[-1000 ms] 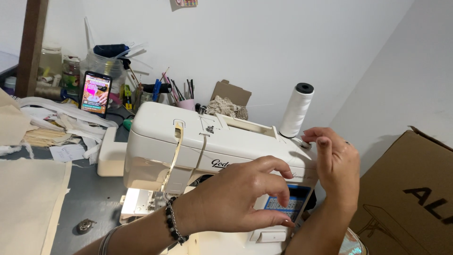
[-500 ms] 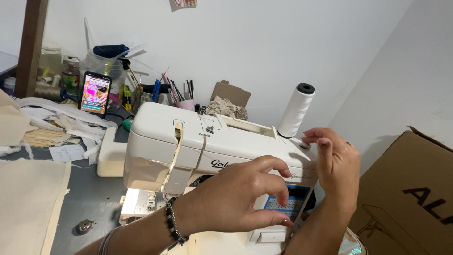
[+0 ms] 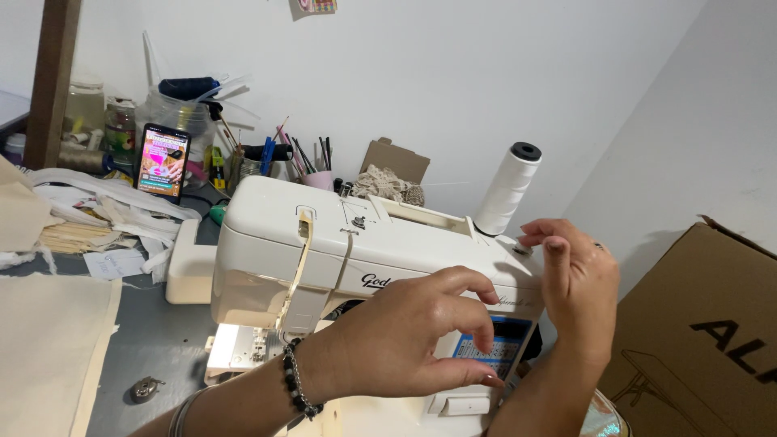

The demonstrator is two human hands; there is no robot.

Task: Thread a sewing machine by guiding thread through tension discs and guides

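Note:
A white sewing machine stands on the grey table. A tall spool of white thread sits upright on its right end. My left hand, with a dark bead bracelet on the wrist, hovers in front of the machine. Its fingers curl over the small blue display panel. My right hand is raised at the machine's right end, fingertips bunched on the top just below the spool. Any thread between the fingers of either hand is too thin to make out.
A brown cardboard box stands at the right. Cream fabric lies at the left, with paper and cloth scraps behind it. A lit phone, jars and pen cups line the wall. A small metal bobbin case rests on the table.

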